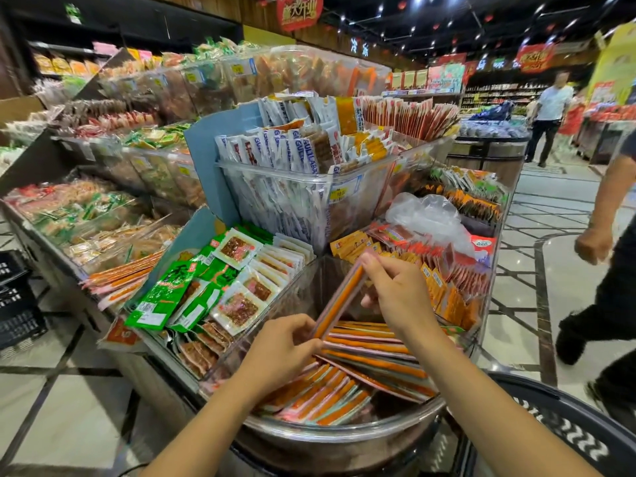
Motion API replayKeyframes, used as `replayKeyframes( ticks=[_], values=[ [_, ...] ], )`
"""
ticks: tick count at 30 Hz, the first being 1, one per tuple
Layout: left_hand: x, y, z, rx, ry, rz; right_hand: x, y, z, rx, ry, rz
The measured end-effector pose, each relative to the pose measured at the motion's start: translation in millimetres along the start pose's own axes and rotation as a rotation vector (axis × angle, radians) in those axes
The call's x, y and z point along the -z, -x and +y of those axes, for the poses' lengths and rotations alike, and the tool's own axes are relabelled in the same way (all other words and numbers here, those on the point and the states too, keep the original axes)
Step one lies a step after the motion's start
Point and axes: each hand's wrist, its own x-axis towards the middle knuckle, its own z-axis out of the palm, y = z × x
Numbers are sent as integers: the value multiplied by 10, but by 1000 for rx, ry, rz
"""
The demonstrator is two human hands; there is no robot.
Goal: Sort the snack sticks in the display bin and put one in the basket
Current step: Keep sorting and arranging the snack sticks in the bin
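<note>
A clear display bin point(344, 430) in front of me holds several long orange snack sticks point(361, 366) lying in loose layers. Both hands hold a small bundle of sticks point(339, 301) tilted up above the pile. My left hand point(282, 342) pinches its lower end. My right hand point(395, 290) grips its upper end with curled fingers. The black basket point(557, 418) shows at the lower right, beside my right forearm.
Neighbouring bins hold green and white packets point(206, 287) on the left and orange-red packets point(454, 277) on the right, with a taller clear bin point(303, 187) behind. A person in dark trousers point(605, 270) walks close by on the right aisle. A black crate point(17, 297) stands at far left.
</note>
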Motion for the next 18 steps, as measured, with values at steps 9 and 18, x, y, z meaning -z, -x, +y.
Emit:
replayKeyframes(
  ticks=[9,18],
  values=[
    [57,22,90,34,277,37,-236,111,154,48,173,-171],
    [62,47,87,154,345,-15,-156,-74,147,23,261,-3]
  ],
)
